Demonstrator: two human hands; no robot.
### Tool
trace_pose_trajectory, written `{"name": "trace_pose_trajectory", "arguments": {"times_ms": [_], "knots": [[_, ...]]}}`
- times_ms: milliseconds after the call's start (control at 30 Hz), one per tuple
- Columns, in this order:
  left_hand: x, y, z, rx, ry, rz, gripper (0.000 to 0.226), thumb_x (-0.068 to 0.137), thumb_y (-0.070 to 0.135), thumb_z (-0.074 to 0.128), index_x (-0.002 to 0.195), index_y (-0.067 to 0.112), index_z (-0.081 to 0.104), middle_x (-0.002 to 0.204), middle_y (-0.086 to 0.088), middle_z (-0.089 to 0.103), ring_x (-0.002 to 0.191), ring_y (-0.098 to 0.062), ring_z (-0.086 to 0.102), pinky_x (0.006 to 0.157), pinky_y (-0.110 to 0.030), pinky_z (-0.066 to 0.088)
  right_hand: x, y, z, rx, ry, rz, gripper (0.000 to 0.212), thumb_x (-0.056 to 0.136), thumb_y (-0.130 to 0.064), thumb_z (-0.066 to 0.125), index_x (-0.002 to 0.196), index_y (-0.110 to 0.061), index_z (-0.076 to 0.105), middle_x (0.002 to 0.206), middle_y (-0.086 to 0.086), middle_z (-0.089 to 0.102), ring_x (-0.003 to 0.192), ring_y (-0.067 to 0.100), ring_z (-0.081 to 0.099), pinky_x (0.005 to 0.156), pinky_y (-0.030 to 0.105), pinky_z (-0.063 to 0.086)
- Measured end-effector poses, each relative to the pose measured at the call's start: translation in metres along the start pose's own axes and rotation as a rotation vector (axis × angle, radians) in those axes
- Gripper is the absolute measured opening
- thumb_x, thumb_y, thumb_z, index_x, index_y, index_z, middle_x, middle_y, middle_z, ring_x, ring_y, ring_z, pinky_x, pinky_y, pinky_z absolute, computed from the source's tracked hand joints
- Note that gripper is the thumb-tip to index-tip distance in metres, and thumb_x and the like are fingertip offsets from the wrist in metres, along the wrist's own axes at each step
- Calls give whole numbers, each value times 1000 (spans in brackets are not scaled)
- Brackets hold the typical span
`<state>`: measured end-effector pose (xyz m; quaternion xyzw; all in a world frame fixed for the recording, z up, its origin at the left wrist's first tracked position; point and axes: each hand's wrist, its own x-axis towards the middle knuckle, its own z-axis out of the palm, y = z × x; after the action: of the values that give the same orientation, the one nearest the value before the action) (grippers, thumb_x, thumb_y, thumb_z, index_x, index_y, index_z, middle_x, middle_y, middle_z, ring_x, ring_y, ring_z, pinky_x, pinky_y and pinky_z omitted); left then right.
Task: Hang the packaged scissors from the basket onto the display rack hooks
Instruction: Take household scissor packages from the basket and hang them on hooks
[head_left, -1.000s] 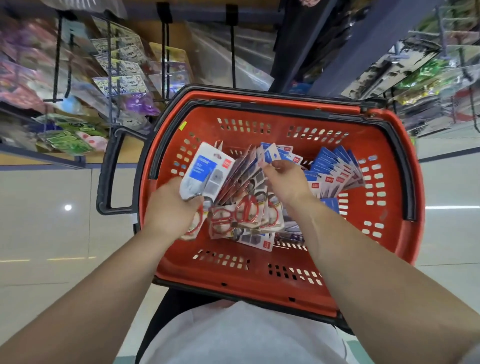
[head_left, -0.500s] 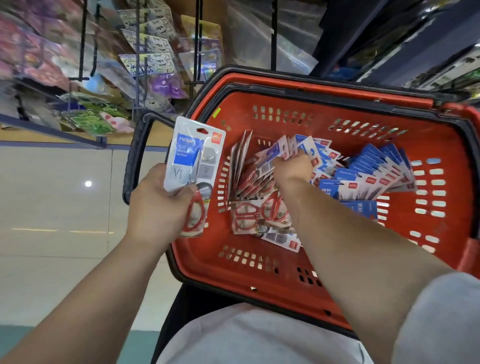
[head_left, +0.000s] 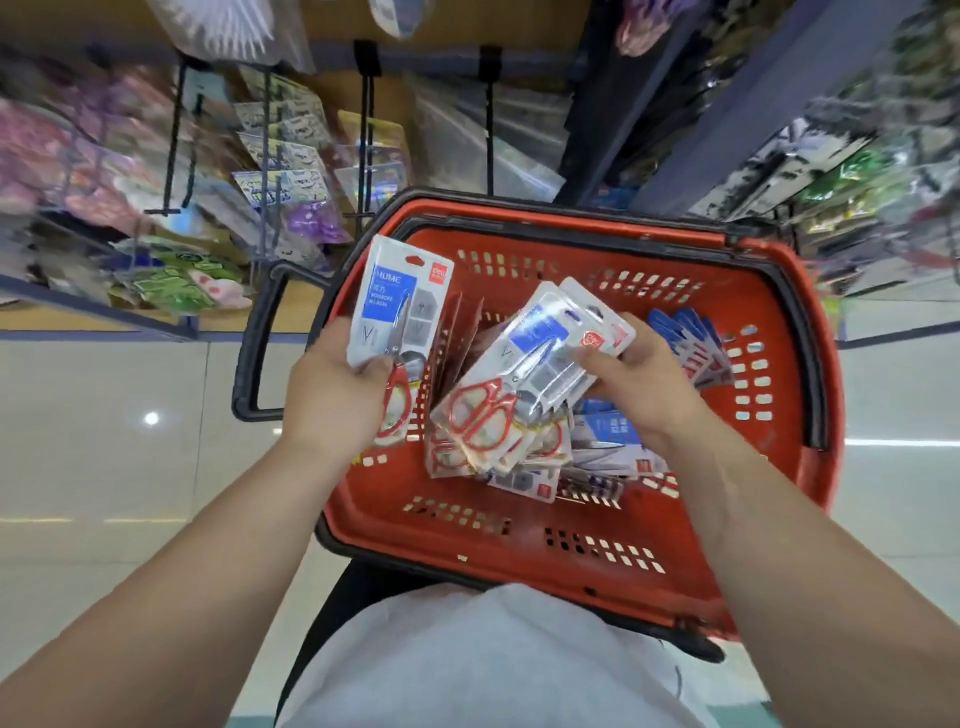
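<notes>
**Fig.** Left grip (head_left: 332, 395) clasps one upright scissors pack (head_left: 397, 306) at the left rim of the red basket (head_left: 519, 569); right grip (head_left: 644, 384) clutches a tilted bundle of packs (head_left: 519, 384) above the loose stock (head_left: 685, 343) inside.

The basket (head_left: 519, 551) sits below both hands. The left hand (head_left: 332, 395) holds one scissors pack (head_left: 395, 296) over the basket's left wall; the right hand (head_left: 649, 389) holds a bundle of packs (head_left: 540, 353) over its middle. In the basket, loose packs (head_left: 691, 343) lie beneath and right of the right hand. Beyond the left hand hang rack hooks (head_left: 366, 130).
</notes>
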<state>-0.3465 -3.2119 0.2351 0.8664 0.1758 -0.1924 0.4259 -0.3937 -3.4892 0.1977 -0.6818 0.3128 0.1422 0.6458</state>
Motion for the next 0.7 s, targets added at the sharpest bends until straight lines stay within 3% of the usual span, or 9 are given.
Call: {"name": "trace_pose_trajectory", "arguments": {"times_ms": [133,200,267,333,400,467,533,600,700], "knots": [[-12,8,17,-37,-92,-39,21,97,17,61,112,29,69,102,7,76,92,-23,72,85,-42,60,-27,-13,-19,50,-179,9,26,96,-3,70,116,-20,72,108,5,81,97,25,76,87,52,58],[-22,7,28,-102,-191,-86,20,99,19,60,106,34,70,89,4,77,74,-23,68,65,-37,56,-34,-11,-17,80,-209,33,26,96,-2,68,115,-19,72,110,3,81,97,21,76,80,43,60],[-35,8,38,-191,-266,-156,17,105,23,58,105,35,70,91,-1,79,66,-20,64,56,-29,47,-39,-7,-10,110,-219,49,25,97,-1,66,115,-17,72,109,1,81,96,19,76,72,37,62],[-47,9,43,-330,-287,-239,13,107,32,58,112,30,69,97,4,80,79,-14,71,63,-28,47,-41,-2,-1,121,-197,49,22,98,-3,66,113,-17,73,110,3,80,98,27,77,81,51,62],[-56,9,45,-462,-352,-308,23,105,40,60,121,25,67,98,7,80,87,-10,76,68,-25,55,-42,1,9,116,-166,44,19,98,-8,68,112,-20,74,110,4,80,104,39,75,89,66,58],[-63,4,45,-447,-448,-275,26,98,33,71,123,27,66,100,7,81,87,-6,78,72,-24,61,-44,1,21,119,-133,26,19,100,-10,67,113,-21,73,111,3,80,107,34,75,93,57,60],[-64,-4,43,-352,-512,-234,45,87,16,84,126,29,64,107,5,81,99,-14,78,94,-40,61,-49,-3,36,105,-60,2,16,99,-12,69,114,-19,69,108,3,79,104,26,76,87,43,64],[-63,-10,42,-370,-511,-212,55,82,6,86,128,26,64,114,0,80,108,-22,77,104,-53,56,-52,-2,52,64,24,3,24,97,-21,74,117,-22,62,105,3,76,98,24,77,85,47,64],[-57,-18,38,-503,-392,-177,52,86,2,81,133,19,65,121,-5,78,114,-26,74,106,-55,54,-57,2,75,-50,9,-26,34,96,-31,75,128,-23,63,114,-3,74,105,15,73,96,49,59]]}}
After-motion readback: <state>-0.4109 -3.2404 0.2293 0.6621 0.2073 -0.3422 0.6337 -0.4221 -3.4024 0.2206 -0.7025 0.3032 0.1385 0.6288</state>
